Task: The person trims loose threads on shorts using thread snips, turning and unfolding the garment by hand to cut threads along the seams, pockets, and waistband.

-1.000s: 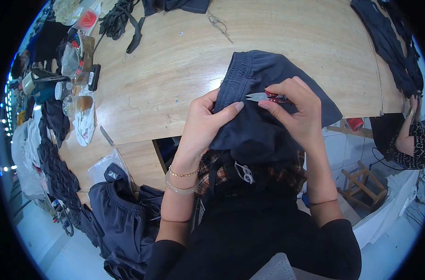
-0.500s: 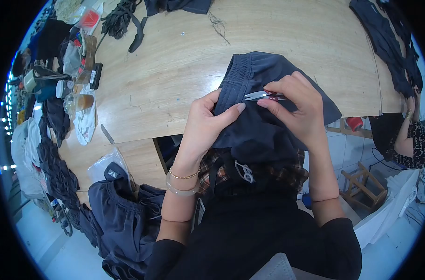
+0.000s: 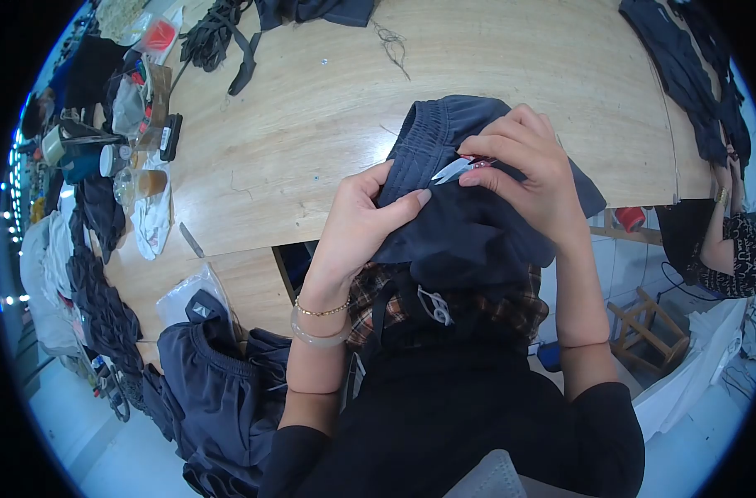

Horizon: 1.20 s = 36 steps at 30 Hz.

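Dark navy trousers or shorts (image 3: 461,228) with a gathered elastic waistband (image 3: 424,141) lie over the table's front edge. My left hand (image 3: 374,207) pinches the waistband at its left side, thumb on top and fingers partly hidden by the cloth. Between the thumb and fingers of my right hand (image 3: 527,170) is a small pair of thread snips (image 3: 457,170) with red handles. Their blades point left and are slightly apart, close to the seam below the waistband and just above my left thumb.
More dark garments (image 3: 208,390) hang at the lower left. A loose thread bundle (image 3: 392,50) and black straps (image 3: 216,37) lie on the wooden table (image 3: 287,108). Jars and a cup (image 3: 141,183) stand left. Another person's arm (image 3: 716,236) holds dark cloth at right; a wooden stool (image 3: 648,332) stands below.
My right hand has tilted and risen slightly, so the snips now slant with their tips lower and their blades nearer the seam. My left hand has shifted slightly left, still holding the waistband.
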Each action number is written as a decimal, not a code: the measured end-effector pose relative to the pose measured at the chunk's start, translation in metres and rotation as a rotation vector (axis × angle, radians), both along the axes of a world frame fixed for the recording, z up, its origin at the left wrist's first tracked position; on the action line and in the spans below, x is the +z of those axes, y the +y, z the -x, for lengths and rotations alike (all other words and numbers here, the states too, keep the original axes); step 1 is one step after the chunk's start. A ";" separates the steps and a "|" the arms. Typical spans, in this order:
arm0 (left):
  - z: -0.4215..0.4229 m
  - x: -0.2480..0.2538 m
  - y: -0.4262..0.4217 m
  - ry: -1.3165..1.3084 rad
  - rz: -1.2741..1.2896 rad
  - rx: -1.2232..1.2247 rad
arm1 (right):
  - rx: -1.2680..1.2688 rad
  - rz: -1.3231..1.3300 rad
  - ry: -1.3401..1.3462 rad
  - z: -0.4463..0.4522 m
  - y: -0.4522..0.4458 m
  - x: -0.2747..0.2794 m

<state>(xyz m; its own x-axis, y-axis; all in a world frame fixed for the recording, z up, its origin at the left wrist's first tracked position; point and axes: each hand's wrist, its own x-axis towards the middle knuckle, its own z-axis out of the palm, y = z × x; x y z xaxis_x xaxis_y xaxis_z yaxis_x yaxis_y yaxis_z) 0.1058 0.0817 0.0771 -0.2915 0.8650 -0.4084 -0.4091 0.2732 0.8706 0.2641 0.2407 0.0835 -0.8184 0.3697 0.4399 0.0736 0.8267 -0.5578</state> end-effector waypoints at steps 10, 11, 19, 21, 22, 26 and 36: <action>0.001 -0.001 -0.001 -0.063 -0.014 0.002 | 0.016 0.052 0.057 0.003 0.000 -0.002; 0.002 -0.001 -0.001 -0.063 -0.014 0.001 | 0.011 0.056 0.056 0.004 -0.001 -0.002; -0.001 -0.002 0.001 -0.012 -0.013 0.025 | -0.144 0.598 0.097 0.005 -0.004 -0.003; -0.003 -0.007 0.001 -0.006 -0.026 0.024 | -0.114 0.557 0.092 0.016 -0.013 -0.003; -0.003 -0.009 0.001 -0.001 -0.038 0.023 | -0.084 0.517 0.085 0.023 -0.020 -0.004; -0.002 -0.014 0.002 0.084 -0.011 0.004 | -0.075 0.538 0.170 0.034 -0.029 -0.027; 0.004 -0.013 -0.005 -0.026 0.004 0.040 | -0.808 0.428 0.330 -0.019 0.051 -0.014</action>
